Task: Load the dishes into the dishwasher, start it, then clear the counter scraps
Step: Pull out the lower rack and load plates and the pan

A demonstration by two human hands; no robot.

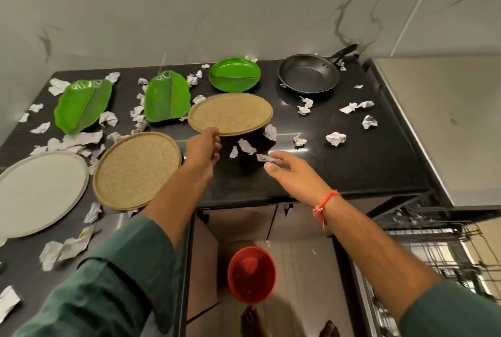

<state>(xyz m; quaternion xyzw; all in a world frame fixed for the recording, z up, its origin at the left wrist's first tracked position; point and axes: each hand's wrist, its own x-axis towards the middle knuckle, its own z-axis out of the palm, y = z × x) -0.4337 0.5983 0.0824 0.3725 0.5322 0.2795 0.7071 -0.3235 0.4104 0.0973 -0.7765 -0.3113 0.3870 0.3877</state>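
While my left hand (204,147) lifts the far tan plate (230,114) by its near rim, my grip pinching that edge so the plate tilts clear of the black tabletop (352,157), my right hand (291,172) hovers just beside it, fingers loosely spread and holding nothing, its fingertips near a small paper scrap (262,157). Under and before the raised plate lies a stretch of bare tabletop with only a few scraps, running to the front edge. A second tan plate (137,170) lies flat at that front edge, with a grey plate (38,193) just left of it. Behind stand two leaf-shaped green dishes (81,105), a round green divided dish (234,74) and a dark frying pan (309,73), all showing nothing inside. Crumpled paper is thickest on the left. Low on the right, the dishwasher rack (444,252) stands pulled out; I cannot tell its contents. A red bin (251,274) sits on the floor below.
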